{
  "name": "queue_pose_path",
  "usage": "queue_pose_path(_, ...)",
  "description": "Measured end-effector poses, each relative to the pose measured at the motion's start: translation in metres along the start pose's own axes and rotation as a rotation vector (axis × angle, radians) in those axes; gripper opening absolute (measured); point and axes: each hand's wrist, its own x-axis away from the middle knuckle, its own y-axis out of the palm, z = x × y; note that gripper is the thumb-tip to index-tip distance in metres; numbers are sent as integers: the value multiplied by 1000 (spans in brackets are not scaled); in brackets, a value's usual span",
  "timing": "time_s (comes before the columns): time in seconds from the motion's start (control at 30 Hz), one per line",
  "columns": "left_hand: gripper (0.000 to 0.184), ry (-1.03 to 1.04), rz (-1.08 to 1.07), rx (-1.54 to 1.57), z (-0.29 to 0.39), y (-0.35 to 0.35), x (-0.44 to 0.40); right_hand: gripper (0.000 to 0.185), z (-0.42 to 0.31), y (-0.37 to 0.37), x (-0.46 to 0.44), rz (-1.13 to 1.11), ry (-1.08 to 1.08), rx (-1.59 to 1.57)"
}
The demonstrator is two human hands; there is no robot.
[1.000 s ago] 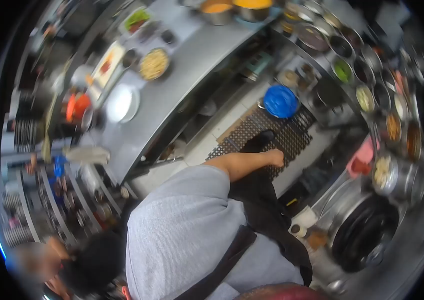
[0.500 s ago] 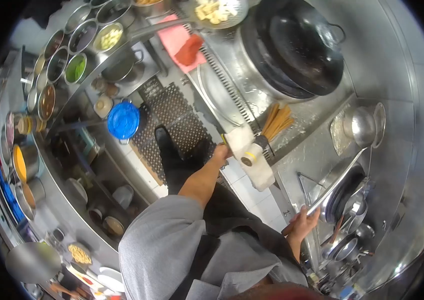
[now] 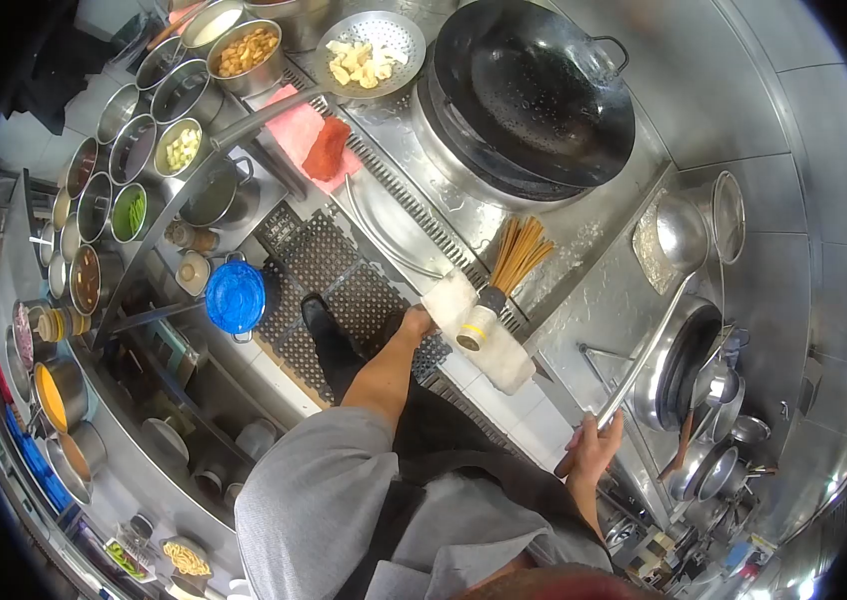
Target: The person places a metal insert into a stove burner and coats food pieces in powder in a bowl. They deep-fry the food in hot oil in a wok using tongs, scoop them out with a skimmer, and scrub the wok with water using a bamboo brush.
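My right hand (image 3: 594, 447) is closed around the handle of a long metal ladle (image 3: 644, 352). The ladle's round bowl (image 3: 682, 232) lies at the right, by a mesh strainer (image 3: 729, 217). At the stove's front edge, my left hand (image 3: 419, 321) is curled beside a folded white towel (image 3: 504, 365); its fingertips and whatever they grip are hidden. A bamboo brush (image 3: 522, 255) with splayed strips and a banded white end rests across the towel. Farther back, a large black wok (image 3: 534, 95) sits tilted on the burner.
A perforated strainer (image 3: 371, 60) with pale pieces stands beside the wok, near a red cloth (image 3: 328, 150). Several metal containers (image 3: 134, 150) of ingredients line the left counter. A blue-covered pot (image 3: 236, 297) is low down by the floor mat (image 3: 329, 255). Pans and ladles (image 3: 709, 400) crowd the right.
The view has shifted, so the wok and brush appear farther left. The ladle's bowl and handle now line up at the right. Both hands stay in much the same places.
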Motion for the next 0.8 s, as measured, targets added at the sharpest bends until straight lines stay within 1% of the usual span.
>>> queue_pose_path(0.13,23,7,-6,-85,-9,-5,-9,48,-8,7,-3,-35,-33,18)
queue_pose_path(0.23,21,-45,-26,-101,-9,-10,-13,47,-19,20,-4,-38,-33,31)
queue_pose_path(0.3,18,-173,-115,-148,-2,-18,-12,46,-27,29,-4,-38,-30,43)
queue_pose_path(0.33,18,-167,-108,-141,5,-23,-8,44,-30,33,-7,-68,-55,39)
queue_pose_path(0.4,22,-201,-97,-440,32,-39,5,41,-39,45,-15,-129,-92,22)
queue_pose_path(0.43,22,-187,-72,-426,48,-53,12,38,-45,52,-18,-198,-142,3)
queue_pose_path(0.5,24,-137,-120,-813,82,-100,26,36,-65,74,-25,-300,-203,-31)
queue_pose_path(0.53,26,240,-257,-1163,96,-134,33,35,-84,90,-28,-375,-234,-51)
queue_pose_path(0.57,26,-91,28,-1158,111,-152,32,35,-100,106,-32,-450,-258,-64)
queue_pose_path(0.6,26,22,96,-1129,107,-193,19,39,-113,123,-45,-537,-310,-38)
queue_pose_path(0.63,25,36,238,-1124,128,-216,37,43,-131,151,-60,-621,-376,-26)
queue_pose_path(0.67,25,186,351,-1102,147,-241,60,49,-160,183,-66,-649,-420,54)
queue_pose_path(0.7,26,100,474,-805,159,-266,76,55,-190,216,-71,-670,-463,138)
queue_pose_path(0.73,28,146,451,-925,174,-295,91,57,-215,252,-78,-765,-454,101)
queue_pose_path(0.77,30,114,511,-793,187,-314,115,60,-240,289,-84,-857,-446,63)
queue_pose_path(0.8,32,182,636,-920,173,-355,107,59,-256,327,-91,-863,-467,125)
